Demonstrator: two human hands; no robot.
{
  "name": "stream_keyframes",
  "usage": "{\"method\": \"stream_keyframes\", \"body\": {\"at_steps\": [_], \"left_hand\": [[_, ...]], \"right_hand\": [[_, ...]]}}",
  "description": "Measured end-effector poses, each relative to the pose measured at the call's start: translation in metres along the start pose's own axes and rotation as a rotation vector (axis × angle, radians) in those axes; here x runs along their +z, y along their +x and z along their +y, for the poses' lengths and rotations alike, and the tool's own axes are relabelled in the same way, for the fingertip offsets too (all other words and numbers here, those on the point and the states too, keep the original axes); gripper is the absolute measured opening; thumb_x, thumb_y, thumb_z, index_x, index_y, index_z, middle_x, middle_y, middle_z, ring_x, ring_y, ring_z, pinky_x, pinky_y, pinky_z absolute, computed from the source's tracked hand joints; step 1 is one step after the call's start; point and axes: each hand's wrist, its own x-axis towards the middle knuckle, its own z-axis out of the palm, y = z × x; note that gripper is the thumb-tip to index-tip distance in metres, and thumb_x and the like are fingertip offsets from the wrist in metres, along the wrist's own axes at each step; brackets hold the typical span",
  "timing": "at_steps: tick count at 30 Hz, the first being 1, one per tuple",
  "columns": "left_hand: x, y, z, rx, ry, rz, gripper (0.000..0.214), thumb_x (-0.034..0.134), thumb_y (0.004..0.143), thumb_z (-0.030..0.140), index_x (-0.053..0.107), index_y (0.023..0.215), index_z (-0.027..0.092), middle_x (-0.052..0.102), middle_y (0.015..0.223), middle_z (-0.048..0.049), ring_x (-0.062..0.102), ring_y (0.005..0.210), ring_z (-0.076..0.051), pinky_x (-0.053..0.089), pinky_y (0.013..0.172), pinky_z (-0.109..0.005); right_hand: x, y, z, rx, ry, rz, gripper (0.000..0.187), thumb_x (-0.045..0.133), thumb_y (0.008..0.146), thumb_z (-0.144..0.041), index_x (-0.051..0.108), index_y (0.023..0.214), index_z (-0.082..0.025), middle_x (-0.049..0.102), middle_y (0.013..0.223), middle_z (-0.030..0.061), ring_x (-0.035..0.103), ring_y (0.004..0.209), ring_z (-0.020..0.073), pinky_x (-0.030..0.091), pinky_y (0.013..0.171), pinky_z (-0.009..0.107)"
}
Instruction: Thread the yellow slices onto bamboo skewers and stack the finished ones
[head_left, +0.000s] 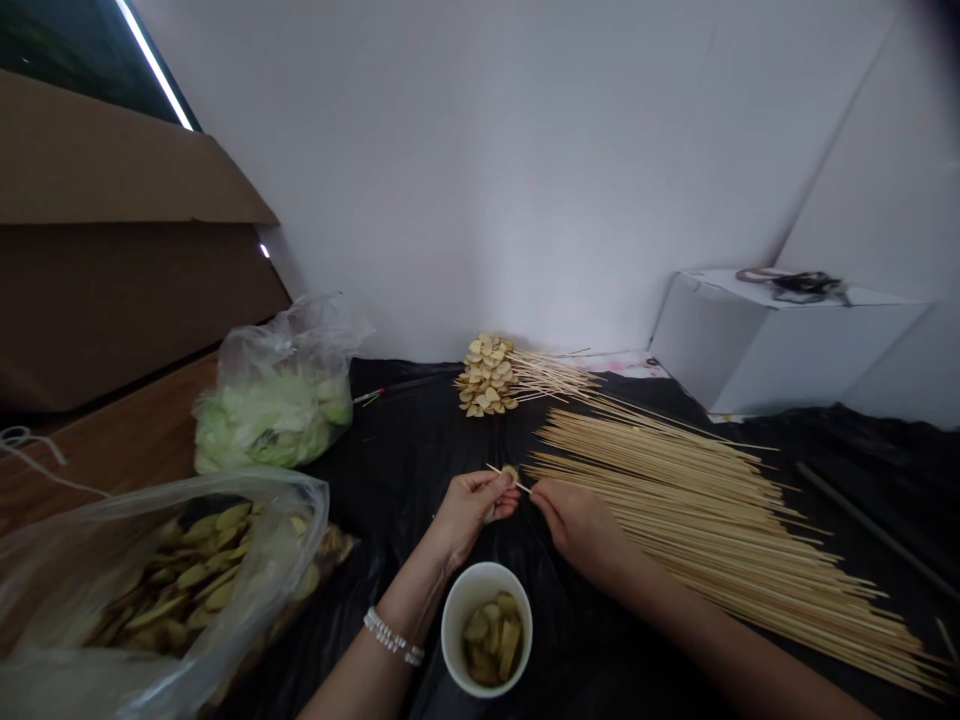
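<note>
While left hand (474, 508) pinches a slice (511, 471) and right hand (576, 522) grips the skewer (523, 487), a slip could prick the left hand

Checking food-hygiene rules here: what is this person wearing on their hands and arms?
No gloves on the left hand or right hand, and no sleeves on either forearm. A pale beaded bracelet, two rows, circles the left wrist. No watch or rings visible.
</note>
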Motion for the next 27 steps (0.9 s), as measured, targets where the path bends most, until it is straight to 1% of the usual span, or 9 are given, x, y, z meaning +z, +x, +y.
{"method": "stream_keyframes", "body": {"at_steps": [3, 6, 12, 16, 19, 22, 24, 27], "left_hand": [[-0.004, 0.002, 0.003, 0.018, -0.016, 0.037, 0.033, 0.084, 0.055, 0.034, 0.072, 0.072, 0.008, 0.069, 0.066, -0.0066, 0.061, 0.057, -0.009, 0.05, 0.055, -0.016], [-0.005, 0.002, 0.002, 0.016, -0.008, 0.04, 0.034, 0.084, 0.055, 0.035, 0.072, 0.072, 0.008, 0.069, 0.066, -0.0065, 0.061, 0.057, -0.009, 0.05, 0.055, -0.016], [0.005, -0.001, -0.004, -0.031, 0.039, -0.017, 0.038, 0.085, 0.051, 0.037, 0.071, 0.069, 0.007, 0.068, 0.063, -0.0079, 0.06, 0.054, -0.01, 0.051, 0.053, -0.019], [0.006, 0.0, -0.008, -0.036, 0.049, -0.05, 0.037, 0.084, 0.053, 0.038, 0.071, 0.069, 0.007, 0.068, 0.063, -0.0074, 0.06, 0.053, -0.01, 0.05, 0.054, -0.019], [0.006, 0.001, -0.011, -0.038, 0.056, -0.087, 0.034, 0.083, 0.056, 0.036, 0.071, 0.069, 0.007, 0.068, 0.064, -0.0073, 0.059, 0.052, -0.009, 0.05, 0.053, -0.018], [0.007, -0.001, -0.01, -0.05, 0.007, -0.084, 0.027, 0.082, 0.06, 0.029, 0.071, 0.069, 0.007, 0.068, 0.065, -0.0072, 0.06, 0.054, -0.009, 0.051, 0.054, -0.017], [0.006, -0.001, -0.006, -0.087, -0.07, -0.056, 0.02, 0.078, 0.066, 0.023, 0.071, 0.074, 0.007, 0.069, 0.068, -0.0076, 0.061, 0.056, -0.009, 0.051, 0.055, -0.016], [-0.001, 0.0, 0.006, -0.144, -0.269, 0.014, 0.015, 0.066, 0.079, 0.017, 0.069, 0.089, 0.006, 0.07, 0.077, -0.0091, 0.064, 0.061, -0.009, 0.053, 0.061, -0.016]], "right_hand": [[0.0, -0.001, 0.0, -0.006, -0.067, 0.011, 0.026, 0.036, 0.095, -0.021, 0.057, 0.079, -0.018, 0.064, 0.074, 0.0033, 0.057, 0.068, 0.015, 0.03, 0.061, 0.026], [0.003, -0.002, 0.002, -0.014, -0.116, 0.029, 0.026, 0.037, 0.094, -0.018, 0.057, 0.078, -0.018, 0.064, 0.073, 0.0034, 0.056, 0.065, 0.0148, 0.028, 0.06, 0.027], [0.01, -0.003, 0.004, -0.021, -0.093, 0.042, 0.027, 0.035, 0.094, -0.017, 0.058, 0.08, -0.018, 0.064, 0.074, 0.0032, 0.056, 0.065, 0.0143, 0.028, 0.06, 0.028], [0.012, -0.001, 0.003, 0.001, -0.069, 0.037, 0.027, 0.036, 0.094, -0.018, 0.058, 0.079, -0.018, 0.064, 0.071, 0.0029, 0.055, 0.062, 0.0135, 0.028, 0.059, 0.027], [0.011, 0.0, 0.001, 0.006, -0.076, 0.028, 0.028, 0.035, 0.094, -0.019, 0.058, 0.078, -0.018, 0.064, 0.07, 0.003, 0.054, 0.061, 0.0135, 0.027, 0.058, 0.027], [0.008, 0.001, 0.002, -0.018, -0.066, 0.039, 0.027, 0.035, 0.094, -0.018, 0.057, 0.078, -0.018, 0.064, 0.072, 0.0031, 0.054, 0.063, 0.0136, 0.028, 0.059, 0.027], [0.006, 0.002, 0.004, -0.028, -0.046, 0.062, 0.028, 0.034, 0.095, -0.018, 0.057, 0.079, -0.018, 0.064, 0.073, 0.0029, 0.055, 0.065, 0.0137, 0.029, 0.06, 0.026], [0.004, 0.002, 0.009, -0.013, -0.029, 0.113, 0.028, 0.033, 0.095, -0.021, 0.056, 0.08, -0.019, 0.063, 0.073, 0.0027, 0.055, 0.066, 0.014, 0.03, 0.061, 0.025]]}}
